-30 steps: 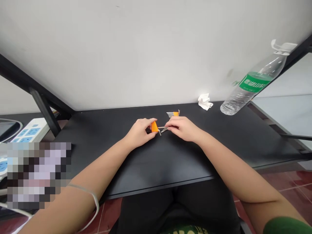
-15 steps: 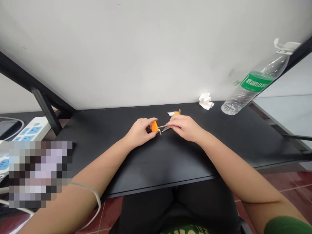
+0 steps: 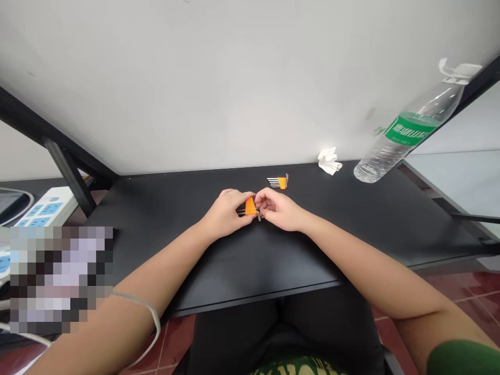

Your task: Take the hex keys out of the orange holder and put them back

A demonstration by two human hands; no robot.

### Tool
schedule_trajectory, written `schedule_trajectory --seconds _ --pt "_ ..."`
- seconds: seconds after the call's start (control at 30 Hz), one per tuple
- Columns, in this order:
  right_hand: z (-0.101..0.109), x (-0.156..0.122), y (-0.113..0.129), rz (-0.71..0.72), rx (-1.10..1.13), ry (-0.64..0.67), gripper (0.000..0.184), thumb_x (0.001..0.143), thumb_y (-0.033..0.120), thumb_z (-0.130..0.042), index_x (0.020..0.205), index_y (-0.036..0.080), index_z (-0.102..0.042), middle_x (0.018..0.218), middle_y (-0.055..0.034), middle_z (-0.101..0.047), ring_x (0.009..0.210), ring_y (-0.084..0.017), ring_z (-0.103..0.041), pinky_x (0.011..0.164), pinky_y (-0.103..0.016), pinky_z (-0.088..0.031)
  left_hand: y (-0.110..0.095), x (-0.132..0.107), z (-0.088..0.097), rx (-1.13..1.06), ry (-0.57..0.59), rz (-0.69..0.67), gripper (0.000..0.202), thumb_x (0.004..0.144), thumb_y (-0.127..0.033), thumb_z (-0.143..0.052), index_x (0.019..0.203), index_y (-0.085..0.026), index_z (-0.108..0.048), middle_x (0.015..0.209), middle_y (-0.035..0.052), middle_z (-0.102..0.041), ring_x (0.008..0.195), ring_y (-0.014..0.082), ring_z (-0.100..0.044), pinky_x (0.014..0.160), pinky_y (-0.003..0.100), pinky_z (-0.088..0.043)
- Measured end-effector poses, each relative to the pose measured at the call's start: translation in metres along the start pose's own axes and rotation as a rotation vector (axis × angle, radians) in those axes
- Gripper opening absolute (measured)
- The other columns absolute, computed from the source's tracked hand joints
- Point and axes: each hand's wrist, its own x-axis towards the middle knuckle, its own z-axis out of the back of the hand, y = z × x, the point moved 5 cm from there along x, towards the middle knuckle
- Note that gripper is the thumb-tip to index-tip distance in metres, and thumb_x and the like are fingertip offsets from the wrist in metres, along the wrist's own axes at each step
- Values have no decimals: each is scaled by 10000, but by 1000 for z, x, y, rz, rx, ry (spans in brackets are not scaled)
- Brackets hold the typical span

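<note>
My left hand (image 3: 229, 212) is closed on an orange hex key holder (image 3: 250, 206), gripping it between thumb and fingers above the black table. Dark key shafts stick out of its left side, and the bent end of a hex key (image 3: 258, 215) shows at its right edge. There my right hand (image 3: 282, 209) is closed, its curled fingertips against that bent end; the fingers partly hide what they pinch. Beyond my hands a second orange holder (image 3: 282, 183) lies on the table, filled with several silver hex keys pointing left.
Near the wall lies a crumpled white tissue (image 3: 329, 161). A large clear bottle with a green label (image 3: 411, 129) stands at the back right. On the left are a white power strip (image 3: 50, 208), a blurred-out object (image 3: 74, 276) and a white cable (image 3: 150, 307) by my left forearm.
My right hand has moved left up to the holder, and the key it held out is now close against it. The second holder has come fully into view.
</note>
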Motion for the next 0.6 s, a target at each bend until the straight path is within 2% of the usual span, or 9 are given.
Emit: schedule_trajectory --seconds 0.07,0.17,0.23,0.3,0.4,0.47,0.53,0.6 --pt "6 -1 1 36 -90 -24 233 854 69 -507 1038 212 -518 986 -21 -613 835 -150 -631 767 -311 -542 0 0 1 -6 -9 10 362 839 -356 -695 1182 -240 -688 879 11 -731 844 205 -664 1000 396 -486" --pt "20 -5 8 107 -478 -66 114 883 99 -563 945 190 -592 1005 -40 -590 816 -154 -577 760 -314 -497 6 -1 5 -14 -29 55 442 829 -398 -708 1234 -223 -683 902 18 -735 819 200 -665 947 385 -516" --pt "27 -8 10 106 -721 -46 92 920 115 -578 934 174 -648 1001 -52 -587 806 -159 -557 763 -320 -472 13 0 8 -3 -25 91 455 826 -402 -703 1239 -211 -689 870 16 -726 789 196 -662 881 363 -532" --pt "31 -9 7 71 -872 0 111 947 125 -590 962 163 -693 997 -65 -596 808 -167 -556 768 -325 -460 21 0 8 16 2 126 452 820 -398 -699 1229 -207 -698 830 10 -713 772 199 -659 823 348 -534" --pt "28 -8 3 42 -995 71 129 968 133 -594 937 155 -718 989 -84 -616 848 -187 -577 794 -334 -454 30 2 3 64 80 172 449 815 -400 -691 1226 -218 -708 822 12 -707 817 226 -671 789 354 -531" --pt "25 -7 2 40 -1028 85 141 976 130 -581 940 152 -715 991 -92 -629 897 -204 -597 808 -338 -457 33 2 0 112 128 191 436 825 -416 -686 1220 -235 -718 859 26 -713 886 255 -678 821 383 -534" --pt "24 -7 1 35 -1034 71 133 973 129 -583 1008 150 -710 1014 -95 -642 943 -217 -612 825 -344 -465 33 1 3 151 150 197 476 815 -453 -717 1244 -249 -715 982 55 -730 984 287 -675 892 432 -536" --pt "25 -7 -1 18 -1025 51 160 971 141 -592 1088 153 -702 1050 -98 -649 963 -222 -624 846 -352 -476 32 -1 16 153 127 184 591 780 -496 -771 1313 -254 -686 1159 86 -719 1088 316 -657 963 477 -532"
